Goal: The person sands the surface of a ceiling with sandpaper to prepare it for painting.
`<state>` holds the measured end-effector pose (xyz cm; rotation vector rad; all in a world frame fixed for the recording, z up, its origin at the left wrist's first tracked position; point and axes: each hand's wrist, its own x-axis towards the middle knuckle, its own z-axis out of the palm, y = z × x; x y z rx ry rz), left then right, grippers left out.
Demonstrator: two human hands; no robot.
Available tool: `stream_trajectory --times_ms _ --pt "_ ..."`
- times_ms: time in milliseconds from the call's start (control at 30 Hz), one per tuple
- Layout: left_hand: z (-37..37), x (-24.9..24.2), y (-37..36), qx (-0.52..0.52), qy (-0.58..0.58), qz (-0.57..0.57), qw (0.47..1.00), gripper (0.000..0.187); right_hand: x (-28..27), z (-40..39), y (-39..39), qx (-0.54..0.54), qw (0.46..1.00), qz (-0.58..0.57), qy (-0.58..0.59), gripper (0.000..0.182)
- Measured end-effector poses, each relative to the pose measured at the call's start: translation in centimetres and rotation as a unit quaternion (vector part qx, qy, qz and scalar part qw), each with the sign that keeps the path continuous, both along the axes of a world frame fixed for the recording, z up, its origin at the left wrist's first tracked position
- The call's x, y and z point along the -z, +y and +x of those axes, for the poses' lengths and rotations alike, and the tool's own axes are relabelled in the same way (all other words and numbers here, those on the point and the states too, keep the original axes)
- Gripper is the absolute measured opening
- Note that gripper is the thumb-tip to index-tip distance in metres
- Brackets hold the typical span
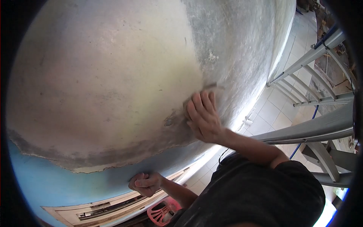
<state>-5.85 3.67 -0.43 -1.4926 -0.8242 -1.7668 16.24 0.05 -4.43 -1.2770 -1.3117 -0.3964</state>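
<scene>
My right hand (204, 115) presses with bent fingers against a plastered wall (113, 75), where pale skim coat meets a grey patch. Under its fingers is a thin brownish piece (186, 105), like sandpaper, mostly covered by the hand and slightly blurred. A dark strip shows on the wall just past the fingertips; what it is I cannot make out. Lower and to the left, my left hand (145, 184) is curled into a loose fist before the blue painted part of the wall (49, 181). Nothing sticks out of that fist.
A metal ladder (302, 130) stands close on the right, over a tiled floor (270, 113). Below the blue paint is a wooden frame with a slot (68, 215). A red plastic chair (160, 212) is beneath my left forearm. Clutter lies beyond the ladder.
</scene>
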Motion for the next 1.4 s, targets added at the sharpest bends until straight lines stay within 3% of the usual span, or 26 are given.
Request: stream_trajectory --times_ms 167,367,533,633,833,1033,1133,1267,1400 --pt "0.0 0.2 0.1 0.010 0.003 0.002 1.000 0.044 -4.3 2.8 0.9 0.021 0.999 0.029 -0.041 0.050" --pt "-0.3 0.1 0.2 0.012 0.021 0.022 0.999 0.044 3.9 -1.2 -0.2 0.004 1.000 -0.026 0.011 0.054" --pt "-0.2 0.2 0.3 0.020 0.000 0.017 1.000 0.045 -3.7 2.6 0.7 0.016 0.999 0.028 0.005 0.052" --pt "0.0 0.3 -0.1 0.013 -0.002 -0.001 1.000 0.044 -4.4 2.6 1.1 0.041 0.998 0.045 0.017 0.053" --pt "-0.1 0.1 0.2 0.009 0.007 0.015 1.000 0.044 3.2 -1.0 -0.1 0.012 1.000 -0.026 0.014 0.052" --pt "0.0 0.4 0.1 0.017 -0.015 -0.005 1.000 0.045 -5.3 2.7 1.2 0.044 0.997 0.060 0.016 0.051" --pt "-0.4 0.4 -0.2 0.004 0.010 0.001 1.000 0.045 -3.9 1.7 0.5 0.025 0.998 0.033 0.041 0.051" --pt "-0.5 0.2 0.1 0.023 0.024 0.019 0.999 0.043 4.0 -2.7 0.0 0.007 0.999 -0.020 0.047 0.050" --pt "-0.1 -0.3 -0.1 0.008 0.024 0.021 0.999 0.042 -1.0 0.8 0.5 0.023 1.000 0.004 0.004 0.054"
